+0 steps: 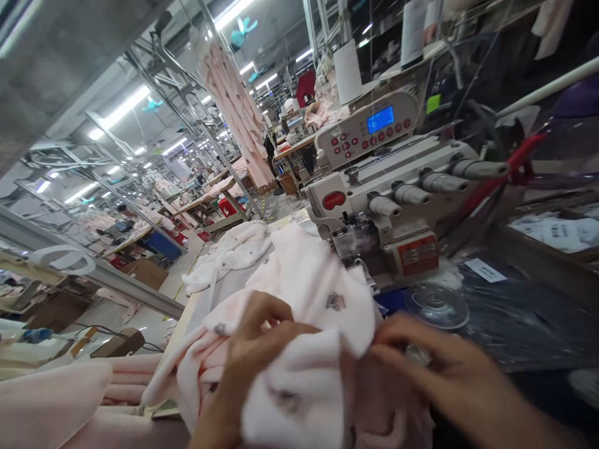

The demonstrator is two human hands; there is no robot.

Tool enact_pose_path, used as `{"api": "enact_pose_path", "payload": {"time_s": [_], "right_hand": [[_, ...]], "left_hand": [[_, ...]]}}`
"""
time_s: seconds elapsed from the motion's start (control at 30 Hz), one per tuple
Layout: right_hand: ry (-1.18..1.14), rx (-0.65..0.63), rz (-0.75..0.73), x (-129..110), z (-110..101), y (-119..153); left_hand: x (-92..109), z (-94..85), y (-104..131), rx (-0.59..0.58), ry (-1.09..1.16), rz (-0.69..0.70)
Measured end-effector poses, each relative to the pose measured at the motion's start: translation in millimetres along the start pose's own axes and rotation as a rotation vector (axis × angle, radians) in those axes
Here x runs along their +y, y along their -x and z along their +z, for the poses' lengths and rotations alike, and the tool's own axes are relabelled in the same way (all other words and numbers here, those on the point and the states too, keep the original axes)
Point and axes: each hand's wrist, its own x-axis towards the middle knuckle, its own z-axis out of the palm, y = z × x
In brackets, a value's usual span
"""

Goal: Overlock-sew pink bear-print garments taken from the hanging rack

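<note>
both hands, left [253,355] and right [421,362], pinched shut on the pink fleece garment [309,287]

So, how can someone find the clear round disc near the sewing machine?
Start at the white sewing machine with the blue screen. Below its red label, just past the right hand, lies the disc on dark plastic sheet. It alone is transparent, round and flat.

a long factory hall with fluorescent ceiling lights [119,111], steel racks [154,68] and rows of worktables [213,199].
</note>
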Motion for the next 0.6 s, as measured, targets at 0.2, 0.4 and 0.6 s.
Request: {"api": "enact_pose_path", "payload": {"time_s": [0.2, 0.4, 0.6], "right_hand": [[-0.125, -0.108, 0.118, 3.7, -24.8, -34.9], [-0.165, 0.008, 0.094, 8.8, -18.1, -11.3], [-0.146, 0.077, 0.050, 16.4, -21.3, -11.9]], "left_hand": [[-16.2, -4.0, -10.1, -0.259, 0.225, 0.153], [6.0, 13.9, -19.2, -0.375, 0.228, 0.040], [19.5, 27.1, -38.9, -0.356, 0.028, 0.085]]}}
